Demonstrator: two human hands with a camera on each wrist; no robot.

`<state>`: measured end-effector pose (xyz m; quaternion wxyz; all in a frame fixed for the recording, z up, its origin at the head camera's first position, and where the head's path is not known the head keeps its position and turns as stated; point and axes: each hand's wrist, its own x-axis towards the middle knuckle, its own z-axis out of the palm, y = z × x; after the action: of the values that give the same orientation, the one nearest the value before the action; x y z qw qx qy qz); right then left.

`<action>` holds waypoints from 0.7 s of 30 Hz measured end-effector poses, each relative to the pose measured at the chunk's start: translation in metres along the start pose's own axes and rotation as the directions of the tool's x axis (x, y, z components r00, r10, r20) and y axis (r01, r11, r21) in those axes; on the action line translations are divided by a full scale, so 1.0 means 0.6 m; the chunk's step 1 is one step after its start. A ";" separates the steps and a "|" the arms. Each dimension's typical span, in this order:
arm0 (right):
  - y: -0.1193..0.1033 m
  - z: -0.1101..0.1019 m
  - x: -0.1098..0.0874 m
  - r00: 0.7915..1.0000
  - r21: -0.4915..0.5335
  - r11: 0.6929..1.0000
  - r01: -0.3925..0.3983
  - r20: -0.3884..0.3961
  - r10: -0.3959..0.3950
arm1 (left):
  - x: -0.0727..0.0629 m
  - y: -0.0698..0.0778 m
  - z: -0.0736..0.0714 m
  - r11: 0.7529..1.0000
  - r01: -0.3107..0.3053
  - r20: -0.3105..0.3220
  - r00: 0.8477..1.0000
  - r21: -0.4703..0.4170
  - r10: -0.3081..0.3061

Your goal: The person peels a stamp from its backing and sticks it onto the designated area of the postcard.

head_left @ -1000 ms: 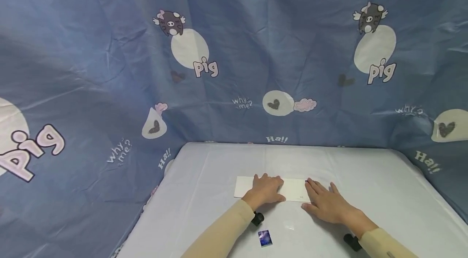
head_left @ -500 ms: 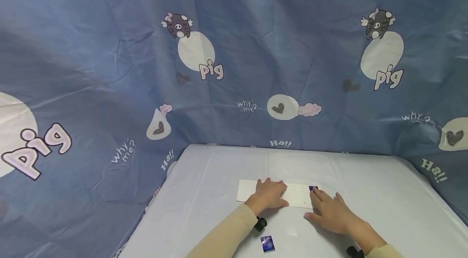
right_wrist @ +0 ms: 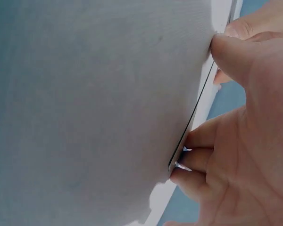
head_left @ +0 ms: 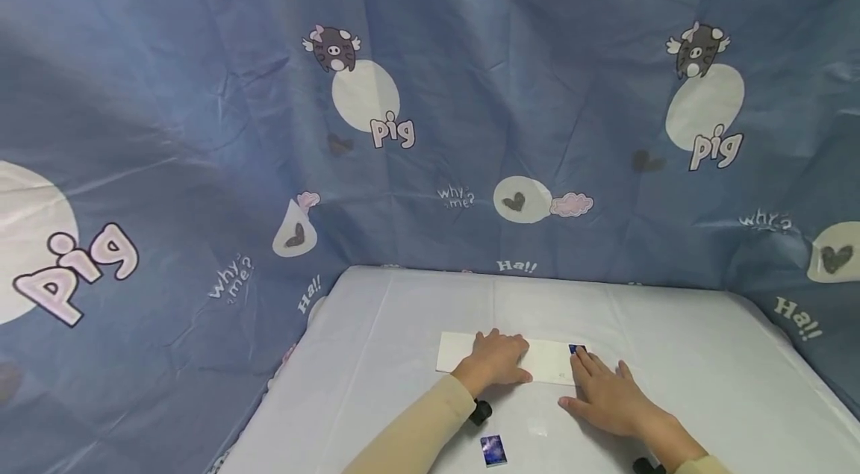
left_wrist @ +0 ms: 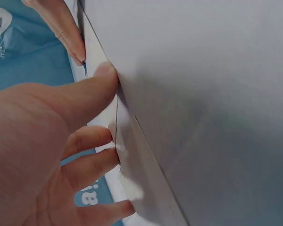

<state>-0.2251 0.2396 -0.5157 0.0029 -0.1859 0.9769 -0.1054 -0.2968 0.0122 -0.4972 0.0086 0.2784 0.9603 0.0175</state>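
Note:
A long white card strip (head_left: 547, 363) lies flat on the table, with a seam across it near my left hand (head_left: 496, 359). That hand rests on the strip's middle, thumb at the near edge and fingers spread toward the far edge. In the left wrist view, the seam (left_wrist: 116, 120) runs between the thumb and the fingers. My right hand (head_left: 608, 393) lies at the strip's right end, its fingertips on a small dark blue starry piece (head_left: 575, 348) that they mostly cover. Its thumb points toward the left hand, off the strip's near edge.
A small starry blue-purple card (head_left: 493, 451) lies on the white-covered table (head_left: 376, 414), nearer the body. Black wrist cameras (head_left: 480, 412) hang under both wrists. A blue curtain (head_left: 416, 123) printed with pigs stands behind and beside the table.
My right fingertips have drawn back slightly, so more of the dark blue piece shows. The left hand keeps its place on the strip. The head view has shifted a little.

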 end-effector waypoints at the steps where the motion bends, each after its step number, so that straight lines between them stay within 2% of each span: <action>1: 0.001 0.001 -0.002 1.000 0.007 1.000 0.000 0.002 0.000 | -0.001 0.000 0.000 1.000 -0.004 -0.001 1.000 -0.011 0.004; 7: 0.014 -0.005 0.001 1.000 0.027 1.000 0.008 0.014 -0.008 | -0.002 -0.009 0.008 0.996 -0.003 -0.020 1.000 -0.091 0.001; 12: 0.023 -0.015 0.010 1.000 0.070 0.998 0.006 0.014 -0.007 | 0.004 -0.019 0.005 0.987 -0.017 -0.053 0.999 -0.162 0.009; 16: 0.024 -0.016 0.007 0.998 0.062 0.998 0.000 -0.061 0.004 | 0.000 -0.020 -0.005 0.975 -0.026 -0.069 0.998 -0.219 0.011; 21: 0.018 -0.017 -0.002 0.986 0.074 0.997 0.017 -0.164 -0.004 | -0.027 -0.016 -0.026 0.953 -0.057 -0.119 0.993 -0.298 0.023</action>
<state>-0.2283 0.2522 -0.5081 -0.0708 -0.1816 0.9681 -0.1571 -0.2885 -0.0049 -0.4818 -0.0041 0.2918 0.9394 0.1797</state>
